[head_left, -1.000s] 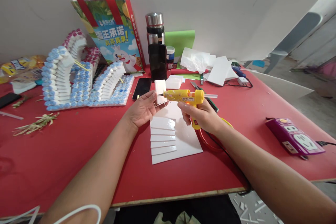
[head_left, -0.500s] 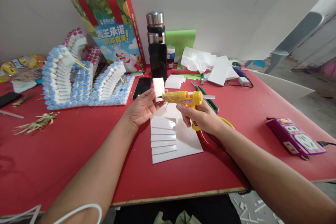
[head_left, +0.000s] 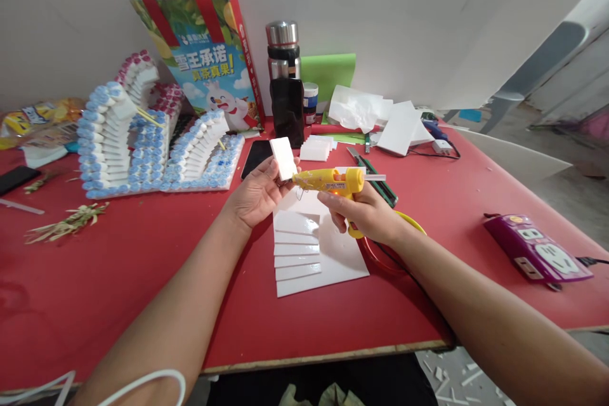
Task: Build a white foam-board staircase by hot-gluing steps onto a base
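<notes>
Thumb and fingers of the left hand (head_left: 259,193) pinch a small white block (head_left: 284,158), nearly closed on it, holding it tilted above the red table (head_left: 247,304). The right hand (head_left: 368,212) is wrapped around the handle of a yellow glue gun (head_left: 328,183), thumb laid along its side and fingers curled near the trigger; from here I can't tell whether the trigger is squeezed. The gun's dark nozzle is right at the block's lower edge, too close to say whether they touch. A clear glue stick (head_left: 375,177) pokes out of the gun's back end. Below both hands lies a white sheet (head_left: 333,260), with a row of overlapping white pieces (head_left: 295,247) on its left side. A black phone (head_left: 255,157) lies just beyond the left hand.
</notes>
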The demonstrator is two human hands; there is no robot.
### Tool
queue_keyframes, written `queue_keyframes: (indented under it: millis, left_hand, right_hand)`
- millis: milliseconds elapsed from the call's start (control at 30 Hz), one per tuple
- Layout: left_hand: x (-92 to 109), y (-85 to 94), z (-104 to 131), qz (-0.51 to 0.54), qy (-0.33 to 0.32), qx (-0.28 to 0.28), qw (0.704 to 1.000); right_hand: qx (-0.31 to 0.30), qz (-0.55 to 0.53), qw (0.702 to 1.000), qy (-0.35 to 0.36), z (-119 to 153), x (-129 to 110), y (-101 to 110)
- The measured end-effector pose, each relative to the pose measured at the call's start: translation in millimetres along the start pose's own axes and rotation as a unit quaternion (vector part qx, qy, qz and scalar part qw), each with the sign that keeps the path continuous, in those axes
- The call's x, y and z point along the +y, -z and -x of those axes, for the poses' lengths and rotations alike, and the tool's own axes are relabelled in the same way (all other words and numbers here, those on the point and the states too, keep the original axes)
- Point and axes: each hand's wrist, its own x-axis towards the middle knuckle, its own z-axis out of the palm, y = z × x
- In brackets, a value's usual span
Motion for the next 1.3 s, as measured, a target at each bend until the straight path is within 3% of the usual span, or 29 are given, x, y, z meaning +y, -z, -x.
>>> queue_keyframes:
  millis: [167,400,800,1300]
  left_hand:
    - [-1,3.5,-1,-0.004,0.005,0.006,1.000]
    - [-1,1.9,4,-0.036,0.025,-0.040,0.998]
    - [-2,-4.1,7,-0.046,0.046,-0.038,0.997]
    - [0,-4.6,10,-0.054,0.068,-0.066,0.994]
  right_hand:
    - [-0.027,-0.035,0.999,0.021,2,-3,4]
    - [0.064,-0.131,0.986,0.081,-1,-5,10]
    - [0.092,-0.056,0.990,0.086,-1,-3,9]
    - [0.094,-0.061,0.989,0.097,-2,-2,8]
